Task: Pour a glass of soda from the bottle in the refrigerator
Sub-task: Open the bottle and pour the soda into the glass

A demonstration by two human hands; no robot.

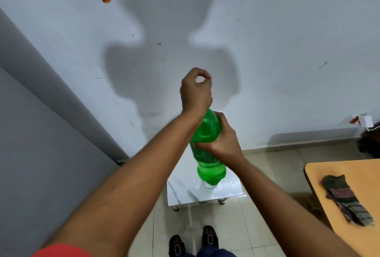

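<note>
A green soda bottle (207, 131) is held upright in the air in front of me, over a small white table (183, 193). My right hand (225, 140) grips it around the labelled middle. My left hand (196, 90) is closed in a fist over the bottle's top, so the neck and cap are hidden. A clear glass (208, 186) stands on the white table just below the bottle's base, and the bottle covers most of it.
A grey refrigerator side (30, 133) fills the left. An orange-topped table (339, 176) with a folded cloth (347, 201) is at the right. A white wall (267, 30) is behind, with a plugged-in adapter (365, 121). My feet (193, 240) stand on the tiled floor.
</note>
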